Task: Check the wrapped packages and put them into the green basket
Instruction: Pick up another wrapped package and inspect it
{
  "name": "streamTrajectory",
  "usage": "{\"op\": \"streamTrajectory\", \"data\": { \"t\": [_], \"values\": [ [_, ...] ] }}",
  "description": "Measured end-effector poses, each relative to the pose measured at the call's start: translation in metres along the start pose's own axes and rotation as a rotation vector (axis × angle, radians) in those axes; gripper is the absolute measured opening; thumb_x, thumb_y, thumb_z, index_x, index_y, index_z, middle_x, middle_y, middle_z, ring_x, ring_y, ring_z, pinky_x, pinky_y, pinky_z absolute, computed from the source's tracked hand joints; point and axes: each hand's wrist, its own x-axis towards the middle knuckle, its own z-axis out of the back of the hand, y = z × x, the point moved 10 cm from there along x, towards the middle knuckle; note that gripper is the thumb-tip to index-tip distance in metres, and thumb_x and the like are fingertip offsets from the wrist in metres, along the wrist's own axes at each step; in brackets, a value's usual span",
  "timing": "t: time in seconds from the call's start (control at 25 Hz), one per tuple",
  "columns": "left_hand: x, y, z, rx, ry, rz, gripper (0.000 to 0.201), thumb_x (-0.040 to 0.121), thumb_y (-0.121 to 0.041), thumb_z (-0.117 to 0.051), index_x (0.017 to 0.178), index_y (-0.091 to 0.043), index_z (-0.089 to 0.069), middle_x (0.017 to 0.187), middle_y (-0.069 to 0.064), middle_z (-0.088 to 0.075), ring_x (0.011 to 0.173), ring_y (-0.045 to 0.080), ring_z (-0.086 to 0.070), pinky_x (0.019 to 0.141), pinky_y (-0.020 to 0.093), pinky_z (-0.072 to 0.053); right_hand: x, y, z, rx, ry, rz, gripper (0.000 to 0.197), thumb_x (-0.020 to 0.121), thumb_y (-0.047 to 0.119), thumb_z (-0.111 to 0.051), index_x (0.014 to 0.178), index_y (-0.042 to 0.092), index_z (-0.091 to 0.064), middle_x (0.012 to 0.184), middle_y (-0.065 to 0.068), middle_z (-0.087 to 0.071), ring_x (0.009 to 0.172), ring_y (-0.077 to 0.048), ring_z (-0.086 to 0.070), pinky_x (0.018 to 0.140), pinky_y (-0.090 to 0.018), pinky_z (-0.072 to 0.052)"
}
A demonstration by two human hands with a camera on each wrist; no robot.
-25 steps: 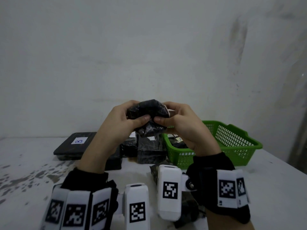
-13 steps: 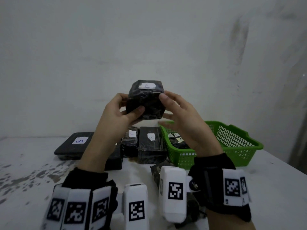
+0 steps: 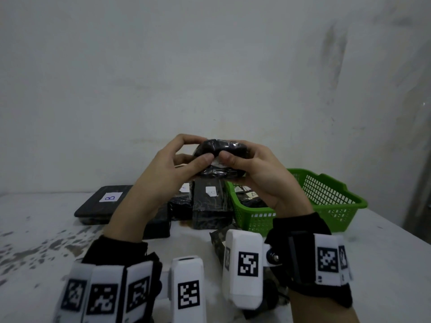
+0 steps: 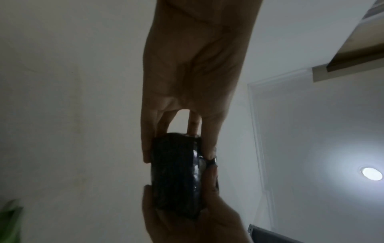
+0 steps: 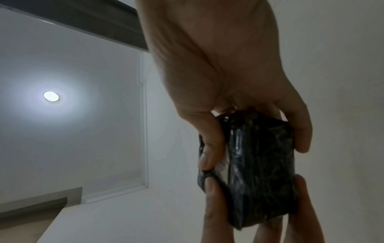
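A small package wrapped in black film [image 3: 221,151] is held in the air between both hands, above the table's middle. My left hand [image 3: 186,157] grips its left end, thumb on the near face and fingers curled over the top. My right hand [image 3: 242,159] grips the right end the same way, and the two thumbs nearly meet. The wrist views show the same black package [image 4: 176,177] [image 5: 261,171] pinched from both ends. The green basket [image 3: 331,206] stands at the right, below and beyond my right hand, with labelled black packages [image 3: 251,197] inside.
Several black wrapped packages lie on the white table [image 3: 46,229]: a flat one labelled B [image 3: 102,201] at the left, and two upright ones [image 3: 210,203] beside the basket. Another dark package [image 3: 217,241] lies near my right wrist. A white wall stands close behind.
The package has been turned over and lowered: its white label, facing up half a second ago, now faces me under the thumbs. Both hands have closed in on its ends.
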Motion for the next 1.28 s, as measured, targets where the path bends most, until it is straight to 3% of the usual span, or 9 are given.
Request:
{"op": "streamTrajectory", "data": {
  "t": [0.16,0.36,0.44,0.56,0.72,0.88,0.96,1.12,1.28],
  "values": [
    [0.004,-0.002,0.004,0.04,-0.086,-0.052,0.012,0.082,-0.021,-0.062,0.088,-0.029,-0.056,0.088,0.008,-0.071,0.078,0.017,-0.069,0.077,0.021,-0.056,-0.001,0.004,0.0,-0.064,-0.045,0.036,0.025,0.084,0.01,-0.063,0.109,0.005,-0.063,0.09,-0.006,-0.068,0.076,-0.015,-0.066,0.073,-0.029,-0.057],
    [0.005,-0.005,0.01,0.091,-0.121,-0.098,0.014,0.087,-0.014,-0.059,0.08,-0.025,-0.055,0.086,0.01,-0.071,0.083,0.027,-0.069,0.084,0.038,-0.054,-0.003,0.007,-0.001,-0.077,-0.035,0.046,0.03,0.08,0.015,-0.067,0.108,0.007,-0.063,0.095,-0.008,-0.068,0.081,-0.015,-0.068,0.072,-0.028,-0.059],
    [0.005,-0.004,0.011,0.075,-0.079,-0.088,0.014,0.088,-0.01,-0.057,0.087,-0.024,-0.057,0.095,0.01,-0.07,0.086,0.023,-0.069,0.086,0.034,-0.053,-0.003,0.006,-0.004,-0.085,0.015,0.028,0.041,0.077,0.027,-0.067,0.113,0.009,-0.06,0.104,-0.009,-0.067,0.092,-0.018,-0.068,0.08,-0.032,-0.058],
    [0.003,-0.006,0.008,0.08,-0.017,-0.117,0.029,0.085,0.0,-0.057,0.094,-0.028,-0.058,0.103,0.001,-0.065,0.086,0.008,-0.067,0.074,0.014,-0.053,-0.001,-0.004,-0.006,-0.081,0.048,-0.043,0.073,0.068,0.047,-0.062,0.127,0.007,-0.051,0.119,-0.013,-0.063,0.105,-0.022,-0.064,0.088,-0.037,-0.054],
    [0.003,-0.008,0.006,0.092,-0.013,-0.13,0.043,0.078,0.006,-0.063,0.095,-0.033,-0.055,0.103,-0.002,-0.063,0.093,0.013,-0.065,0.073,0.018,-0.055,0.001,-0.014,-0.003,0.066,0.053,-0.124,0.048,0.083,0.021,-0.062,0.124,-0.003,-0.051,0.115,-0.018,-0.063,0.094,-0.024,-0.065,0.079,-0.03,-0.057],
    [0.004,-0.009,0.01,0.111,-0.06,-0.152,0.052,0.067,0.01,-0.071,0.093,-0.033,-0.057,0.09,-0.003,-0.063,0.083,0.011,-0.066,0.067,0.015,-0.054,-0.001,-0.014,0.001,0.11,0.073,-0.155,0.042,0.074,0.01,-0.066,0.115,0.003,-0.055,0.094,-0.011,-0.067,0.079,-0.02,-0.066,0.065,-0.024,-0.057],
    [0.005,-0.009,0.011,0.129,-0.088,-0.158,0.048,0.066,0.011,-0.071,0.087,-0.03,-0.059,0.086,-0.004,-0.063,0.08,0.012,-0.066,0.065,0.013,-0.053,0.0,-0.011,0.001,0.087,0.056,-0.138,0.044,0.074,0.009,-0.067,0.116,0.003,-0.056,0.092,-0.01,-0.066,0.078,-0.019,-0.066,0.065,-0.024,-0.056],
    [0.004,-0.01,0.016,0.106,-0.116,-0.169,0.037,0.072,0.006,-0.07,0.089,-0.025,-0.059,0.092,-0.006,-0.065,0.084,0.011,-0.066,0.065,0.009,-0.05,-0.003,-0.013,-0.003,0.067,0.071,-0.142,0.047,0.08,0.031,-0.06,0.116,0.001,-0.059,0.1,-0.011,-0.068,0.085,-0.019,-0.068,0.07,-0.026,-0.058],
    [0.001,-0.008,0.002,0.073,0.003,-0.113,0.047,0.075,0.006,-0.068,0.102,-0.031,-0.054,0.113,-0.004,-0.06,0.1,0.006,-0.06,0.073,0.01,-0.051,-0.002,-0.017,-0.003,0.123,0.069,-0.17,0.034,0.089,0.016,-0.056,0.12,0.002,-0.054,0.102,-0.013,-0.065,0.088,-0.026,-0.065,0.075,-0.035,-0.057]
  ]
}}
